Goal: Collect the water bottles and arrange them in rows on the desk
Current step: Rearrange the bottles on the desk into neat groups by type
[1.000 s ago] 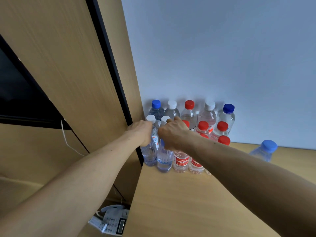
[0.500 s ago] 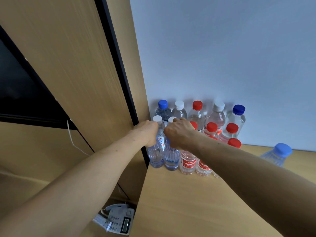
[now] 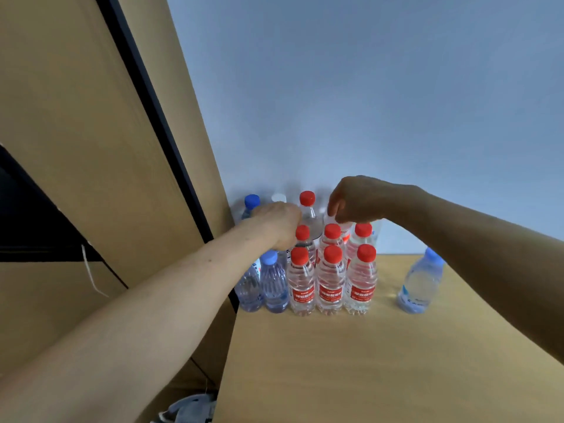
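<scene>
Water bottles stand in rows at the desk's (image 3: 351,367) back left corner, against the wall. The front row has two blue-tinted bottles (image 3: 274,283) and three red-capped, red-labelled bottles (image 3: 331,282). Behind them are more red caps (image 3: 332,231), and a back row with a blue cap (image 3: 251,201), a white cap (image 3: 278,197) and a red cap (image 3: 306,198). My left hand (image 3: 276,222) is closed over the top of a bottle in the second row, hiding its cap. My right hand (image 3: 357,199) grips the neck of a clear back-row bottle (image 3: 341,225).
A lone blue-capped bottle (image 3: 422,279) stands apart on the desk to the right. A tall wooden cabinet panel (image 3: 91,117) with a black edge borders the bottles on the left. A grey object (image 3: 189,409) lies on the floor below the desk edge.
My right hand left the front bottles and moved up and right to a back-row bottle. My left hand shifted slightly back. The front row now shows fully.
</scene>
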`<action>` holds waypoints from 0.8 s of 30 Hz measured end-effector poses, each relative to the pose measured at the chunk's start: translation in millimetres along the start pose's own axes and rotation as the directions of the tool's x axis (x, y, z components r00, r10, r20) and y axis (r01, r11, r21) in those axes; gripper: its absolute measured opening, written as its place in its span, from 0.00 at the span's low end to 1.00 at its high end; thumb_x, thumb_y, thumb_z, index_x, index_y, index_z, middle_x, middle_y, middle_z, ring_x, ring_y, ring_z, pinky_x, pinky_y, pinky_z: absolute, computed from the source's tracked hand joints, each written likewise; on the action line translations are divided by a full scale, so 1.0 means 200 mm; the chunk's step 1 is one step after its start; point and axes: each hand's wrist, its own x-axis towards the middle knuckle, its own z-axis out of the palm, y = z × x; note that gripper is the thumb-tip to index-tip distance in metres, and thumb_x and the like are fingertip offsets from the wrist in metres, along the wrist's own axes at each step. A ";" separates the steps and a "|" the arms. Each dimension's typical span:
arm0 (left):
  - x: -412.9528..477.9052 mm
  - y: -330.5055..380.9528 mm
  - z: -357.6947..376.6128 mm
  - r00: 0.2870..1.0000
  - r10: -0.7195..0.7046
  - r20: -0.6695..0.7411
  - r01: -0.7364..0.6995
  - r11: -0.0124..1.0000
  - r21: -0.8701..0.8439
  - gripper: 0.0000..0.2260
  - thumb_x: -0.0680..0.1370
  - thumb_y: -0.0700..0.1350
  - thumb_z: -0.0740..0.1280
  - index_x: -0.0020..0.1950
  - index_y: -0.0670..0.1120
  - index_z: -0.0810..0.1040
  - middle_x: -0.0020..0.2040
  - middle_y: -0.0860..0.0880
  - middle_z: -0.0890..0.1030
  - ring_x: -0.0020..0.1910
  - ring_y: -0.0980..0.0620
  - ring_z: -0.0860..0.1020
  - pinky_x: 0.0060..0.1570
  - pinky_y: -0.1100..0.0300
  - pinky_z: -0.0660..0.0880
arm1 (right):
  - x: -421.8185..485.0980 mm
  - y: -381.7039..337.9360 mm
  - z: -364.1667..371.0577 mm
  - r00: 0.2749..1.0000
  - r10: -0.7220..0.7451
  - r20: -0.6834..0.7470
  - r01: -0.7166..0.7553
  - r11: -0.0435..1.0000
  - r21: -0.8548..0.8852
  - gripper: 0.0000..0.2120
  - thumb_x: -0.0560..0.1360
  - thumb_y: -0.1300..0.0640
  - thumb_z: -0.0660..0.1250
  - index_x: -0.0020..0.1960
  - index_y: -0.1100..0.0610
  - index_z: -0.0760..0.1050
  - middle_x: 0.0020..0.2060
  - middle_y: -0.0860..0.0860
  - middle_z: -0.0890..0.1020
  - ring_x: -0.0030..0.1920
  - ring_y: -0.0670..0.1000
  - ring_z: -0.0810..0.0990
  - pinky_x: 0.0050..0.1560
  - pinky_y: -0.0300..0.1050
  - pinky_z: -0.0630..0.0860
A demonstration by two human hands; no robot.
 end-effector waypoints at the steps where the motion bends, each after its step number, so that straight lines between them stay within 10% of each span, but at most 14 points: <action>1: 0.00 0.03 0.01 1.000 0.011 0.024 -0.011 1.000 0.004 0.16 0.76 0.41 0.64 0.64 0.47 0.74 0.57 0.46 0.77 0.53 0.45 0.77 0.47 0.54 0.76 | -0.03 0.05 -0.01 0.999 0.034 0.006 -0.034 0.999 -0.009 0.12 0.74 0.61 0.67 0.54 0.49 0.82 0.51 0.47 0.83 0.49 0.50 0.79 0.49 0.41 0.76; 8: -0.01 0.14 0.03 0.997 0.028 0.071 -0.034 0.996 0.079 0.04 0.76 0.40 0.66 0.50 0.43 0.75 0.42 0.48 0.73 0.42 0.48 0.74 0.37 0.56 0.70 | -0.16 0.34 0.08 0.963 0.256 0.081 -0.250 0.965 -0.082 0.13 0.74 0.62 0.66 0.58 0.55 0.80 0.53 0.52 0.82 0.53 0.54 0.80 0.53 0.47 0.76; 15: -0.01 0.25 0.04 0.999 0.035 0.041 -0.039 0.995 0.090 0.15 0.76 0.39 0.64 0.63 0.47 0.75 0.57 0.47 0.76 0.53 0.45 0.77 0.47 0.52 0.74 | -0.27 0.47 0.18 0.921 0.349 0.170 -0.298 0.916 -0.268 0.19 0.75 0.56 0.69 0.65 0.52 0.73 0.60 0.51 0.77 0.59 0.52 0.76 0.52 0.40 0.71; 24: -0.03 0.19 0.06 0.999 -0.037 0.013 0.036 0.999 0.037 0.03 0.76 0.39 0.65 0.49 0.43 0.75 0.42 0.48 0.75 0.43 0.48 0.76 0.35 0.58 0.70 | -0.32 0.54 0.33 0.935 0.308 0.177 -0.250 0.925 -0.286 0.20 0.75 0.63 0.67 0.66 0.54 0.73 0.58 0.53 0.77 0.56 0.53 0.77 0.50 0.42 0.75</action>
